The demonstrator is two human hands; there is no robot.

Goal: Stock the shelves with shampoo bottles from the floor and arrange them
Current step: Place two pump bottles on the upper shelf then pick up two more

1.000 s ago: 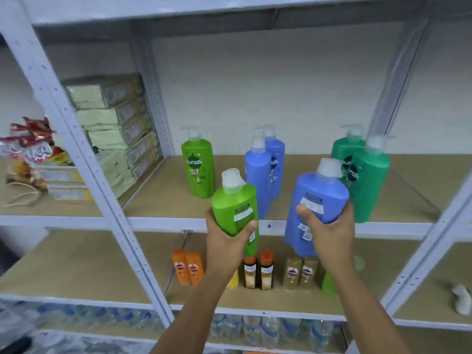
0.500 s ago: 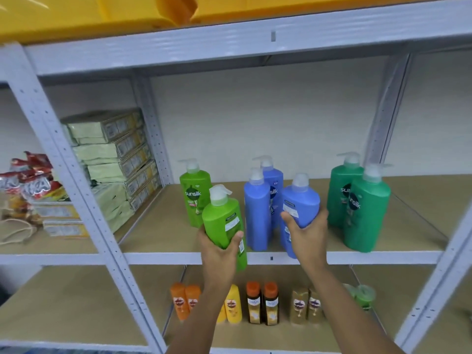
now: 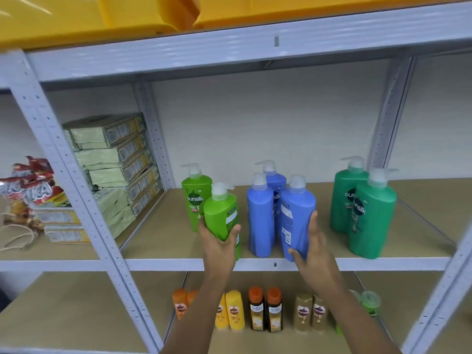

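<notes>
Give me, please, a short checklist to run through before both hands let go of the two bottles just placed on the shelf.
1. Light green bottle standing on the shelf: cannot tell, the left hand hides its base.
2. Left hand's grip: ok, fingers wrap the bottle.
3. Blue bottle set down at the front edge: ok, upright.
4. Right hand freeing it: ok, fingers straight against its side.
5. Labels facing forward: not ok, both show back labels.
6. Colours grouped: ok.

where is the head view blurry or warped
Head view: the red snack packets at the left edge are motion-smeared; the shelf uprights splay outward from wide-angle distortion; the yellow bins on top look soft and bright; central bottles stay fairly sharp.
</notes>
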